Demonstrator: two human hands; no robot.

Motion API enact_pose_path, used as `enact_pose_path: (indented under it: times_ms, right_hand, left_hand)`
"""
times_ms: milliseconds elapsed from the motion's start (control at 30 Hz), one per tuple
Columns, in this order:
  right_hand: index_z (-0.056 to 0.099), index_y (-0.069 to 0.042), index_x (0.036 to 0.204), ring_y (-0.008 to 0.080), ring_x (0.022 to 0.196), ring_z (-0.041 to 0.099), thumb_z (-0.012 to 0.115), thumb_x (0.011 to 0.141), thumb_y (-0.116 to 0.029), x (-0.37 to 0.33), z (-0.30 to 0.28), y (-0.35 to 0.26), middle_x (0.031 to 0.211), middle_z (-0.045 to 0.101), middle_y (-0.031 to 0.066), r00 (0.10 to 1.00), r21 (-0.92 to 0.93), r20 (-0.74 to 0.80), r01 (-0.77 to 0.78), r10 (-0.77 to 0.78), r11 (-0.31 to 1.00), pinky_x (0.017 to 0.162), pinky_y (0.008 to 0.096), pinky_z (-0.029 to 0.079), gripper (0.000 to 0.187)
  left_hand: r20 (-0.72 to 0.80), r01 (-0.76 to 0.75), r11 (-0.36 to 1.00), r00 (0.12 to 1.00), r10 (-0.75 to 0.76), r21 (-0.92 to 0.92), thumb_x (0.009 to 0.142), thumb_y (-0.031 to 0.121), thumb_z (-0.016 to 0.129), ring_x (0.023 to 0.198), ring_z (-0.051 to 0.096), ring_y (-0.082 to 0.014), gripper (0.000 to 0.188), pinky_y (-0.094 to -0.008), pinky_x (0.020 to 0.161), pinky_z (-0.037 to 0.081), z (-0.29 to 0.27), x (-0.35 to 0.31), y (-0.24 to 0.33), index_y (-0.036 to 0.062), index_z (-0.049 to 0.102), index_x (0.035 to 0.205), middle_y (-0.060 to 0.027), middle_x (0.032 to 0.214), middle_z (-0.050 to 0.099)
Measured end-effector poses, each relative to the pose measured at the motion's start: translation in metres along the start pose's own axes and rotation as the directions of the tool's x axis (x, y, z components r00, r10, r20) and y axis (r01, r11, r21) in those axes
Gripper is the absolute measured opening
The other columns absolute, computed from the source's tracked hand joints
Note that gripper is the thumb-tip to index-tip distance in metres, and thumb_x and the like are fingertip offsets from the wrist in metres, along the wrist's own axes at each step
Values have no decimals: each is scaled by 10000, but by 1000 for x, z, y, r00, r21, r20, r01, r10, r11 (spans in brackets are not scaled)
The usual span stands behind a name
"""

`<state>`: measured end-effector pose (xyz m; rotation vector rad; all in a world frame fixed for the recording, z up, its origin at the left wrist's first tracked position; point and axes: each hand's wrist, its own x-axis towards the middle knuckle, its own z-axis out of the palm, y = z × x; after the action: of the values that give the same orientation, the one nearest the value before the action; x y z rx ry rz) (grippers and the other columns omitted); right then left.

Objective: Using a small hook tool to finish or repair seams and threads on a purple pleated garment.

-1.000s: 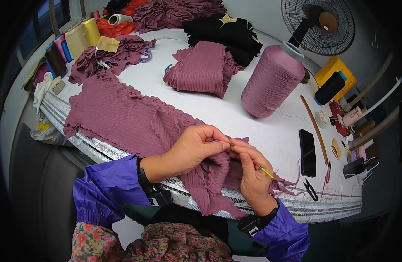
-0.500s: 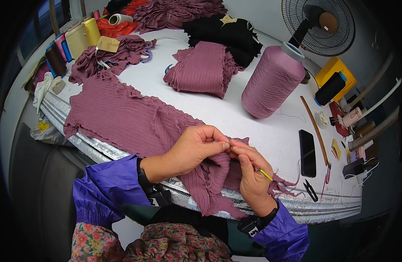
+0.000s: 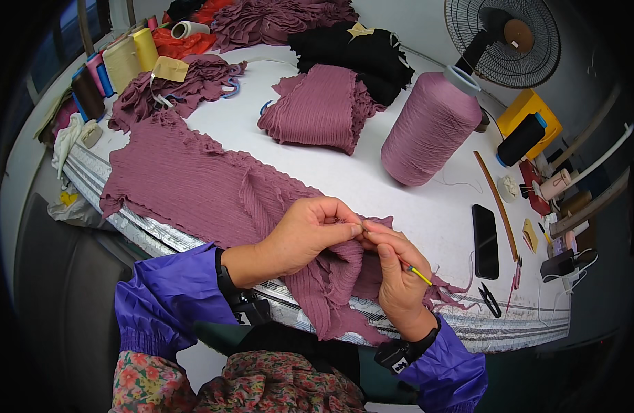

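Observation:
A mauve ribbed knit garment lies spread over the white table, one end hanging over the near edge. My left hand pinches a fold of that garment near its right end. My right hand meets it there, fingertips touching the same spot, and holds a thin yellow-handled needle tool that sticks out to the right.
A large mauve yarn cone stands behind my hands. Folded mauve and black knits lie at the back. A black phone, snips, a wooden ruler and small spools sit at the right. A fan stands far right.

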<state>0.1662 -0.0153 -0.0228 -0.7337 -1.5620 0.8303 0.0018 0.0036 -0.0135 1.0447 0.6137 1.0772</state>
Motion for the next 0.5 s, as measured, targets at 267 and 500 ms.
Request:
enact_pose_path:
  times_ms: [267, 500]
  right_hand:
    - [570, 38, 916, 170, 843, 562, 468, 849, -43, 2, -1, 0, 1006, 561, 139, 989, 191, 34, -148, 144, 970, 752, 258, 452, 147]
    - [575, 23, 925, 174, 863, 559, 477, 841, -31, 1, 0, 2, 1001, 566, 139, 994, 148, 29, -106, 103, 983, 765, 260, 448, 140]
  left_hand:
    - [3, -1, 1000, 1000, 1, 10, 797, 19, 545, 815, 558, -115, 91, -219, 744, 441, -2, 1, -3, -19, 549, 879, -75, 867, 583]
    - [3, 19, 1000, 1000, -19, 14, 798, 14, 540, 821, 554, -103, 99, -205, 738, 442, -1, 1, -2, -19, 547, 892, -65, 875, 578]
